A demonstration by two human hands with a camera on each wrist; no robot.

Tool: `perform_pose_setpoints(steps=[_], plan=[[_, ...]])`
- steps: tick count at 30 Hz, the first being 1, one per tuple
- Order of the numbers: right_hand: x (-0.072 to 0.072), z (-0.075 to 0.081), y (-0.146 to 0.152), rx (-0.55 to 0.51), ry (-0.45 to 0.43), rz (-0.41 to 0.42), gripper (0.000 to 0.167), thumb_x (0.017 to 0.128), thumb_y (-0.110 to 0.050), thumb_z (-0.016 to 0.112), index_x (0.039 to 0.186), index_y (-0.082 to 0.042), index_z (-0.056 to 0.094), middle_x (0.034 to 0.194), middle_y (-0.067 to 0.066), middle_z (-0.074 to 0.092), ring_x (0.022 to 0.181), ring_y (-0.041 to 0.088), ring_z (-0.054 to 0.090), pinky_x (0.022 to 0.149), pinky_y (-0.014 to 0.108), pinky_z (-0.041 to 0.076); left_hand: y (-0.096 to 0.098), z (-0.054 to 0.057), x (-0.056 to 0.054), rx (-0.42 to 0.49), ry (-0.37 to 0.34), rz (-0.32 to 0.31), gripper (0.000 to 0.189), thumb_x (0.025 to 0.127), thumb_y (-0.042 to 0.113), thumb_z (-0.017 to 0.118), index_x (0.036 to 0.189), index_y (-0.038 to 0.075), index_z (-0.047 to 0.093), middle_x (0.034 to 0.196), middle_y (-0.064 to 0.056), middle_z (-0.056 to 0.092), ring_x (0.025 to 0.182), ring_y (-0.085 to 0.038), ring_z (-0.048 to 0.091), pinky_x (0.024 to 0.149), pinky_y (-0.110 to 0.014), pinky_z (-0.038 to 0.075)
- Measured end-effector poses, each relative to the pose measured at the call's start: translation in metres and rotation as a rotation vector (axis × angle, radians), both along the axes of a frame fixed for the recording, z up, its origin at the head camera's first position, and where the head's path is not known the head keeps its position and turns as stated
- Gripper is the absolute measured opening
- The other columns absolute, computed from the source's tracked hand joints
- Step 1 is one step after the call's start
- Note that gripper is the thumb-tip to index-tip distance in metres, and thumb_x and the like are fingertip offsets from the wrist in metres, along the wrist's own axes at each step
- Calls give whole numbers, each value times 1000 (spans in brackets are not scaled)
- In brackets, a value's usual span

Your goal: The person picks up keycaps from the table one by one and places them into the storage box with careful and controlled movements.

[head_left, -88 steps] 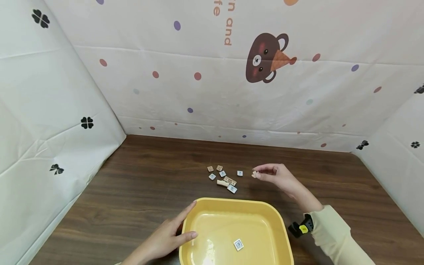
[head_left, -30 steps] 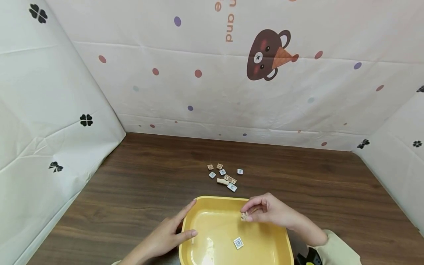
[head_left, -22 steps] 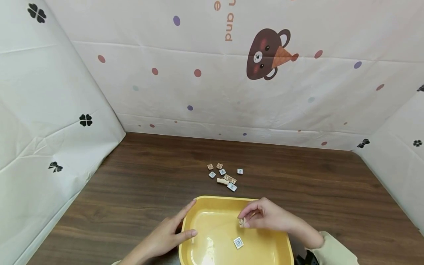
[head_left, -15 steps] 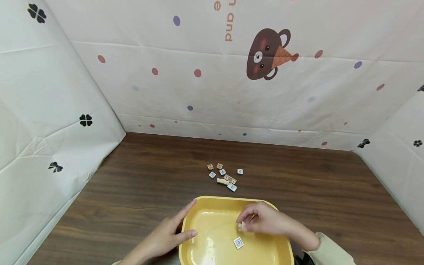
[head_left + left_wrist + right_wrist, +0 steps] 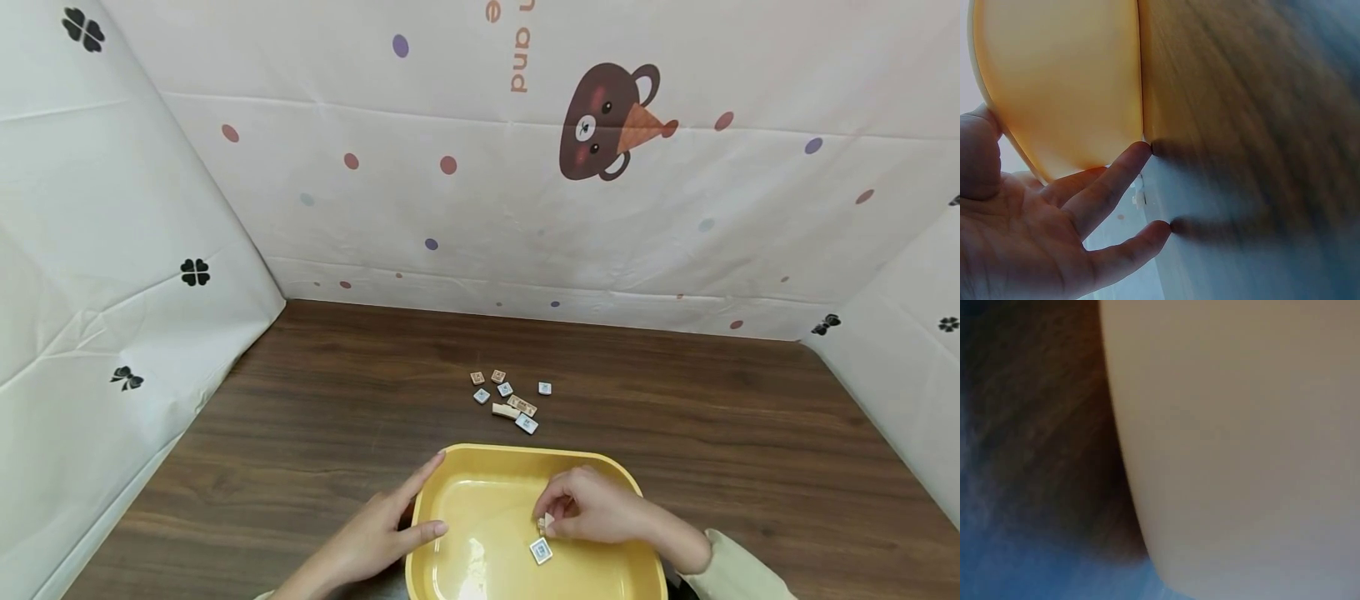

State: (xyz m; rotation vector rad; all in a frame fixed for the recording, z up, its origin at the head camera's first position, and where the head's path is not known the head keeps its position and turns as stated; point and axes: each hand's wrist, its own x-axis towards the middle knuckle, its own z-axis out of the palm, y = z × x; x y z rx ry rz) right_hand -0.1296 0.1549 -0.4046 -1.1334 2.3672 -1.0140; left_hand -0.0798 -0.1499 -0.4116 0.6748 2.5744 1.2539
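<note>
In the head view my right hand (image 5: 600, 505) is low inside the yellow tray (image 5: 517, 451), pinching a small pale wooden stamp (image 5: 550, 520) between thumb and fingers. Right below it, on the tray floor, lies a square stamp (image 5: 541, 551) with a white and blue printed face. My left hand (image 5: 375, 535) rests at the tray's left side, thumb over the rim, fingers extended along the outer wall. The left wrist view shows two fingertips of this hand down at the table, beside the tray wall (image 5: 1060, 75). Only the tray's blurred outer side (image 5: 1229, 450) fills most of the right wrist view.
Behind the tray, several more stamps (image 5: 527, 423) lie loosely grouped on the dark wooden table (image 5: 337, 417); one white stamp (image 5: 544, 388) sits a little apart at the right. A printed cloth (image 5: 360, 208) stands along the back, with white cloth at both sides.
My right hand has brought the stamp from the table at the right of the group into the tray, then lowered it close to the square stamp. My left hand has stayed at the tray.
</note>
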Motion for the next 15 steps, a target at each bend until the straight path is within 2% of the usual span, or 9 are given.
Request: perform_pose_setpoints(steps=[8, 15], plan=[[0, 0, 0, 31, 22, -2, 12, 75, -6, 71, 86, -9, 69, 75, -11, 59, 67, -5, 50, 59, 17, 46, 0, 1, 0, -2, -2, -2, 70, 88, 43, 55, 146, 24, 21, 112, -9, 61, 91, -9, 56, 79, -31, 46], [2, 6, 1, 49, 113, -8, 14, 74, -9, 72, 88, -10, 70, 81, -8, 61, 71, -1, 53, 63, 17, 46, 1, 1, 0, -5, -4, 0, 70, 88, 43, 55, 146, 24, 21, 115, -10, 60, 94, -11, 56, 80, -32, 46]])
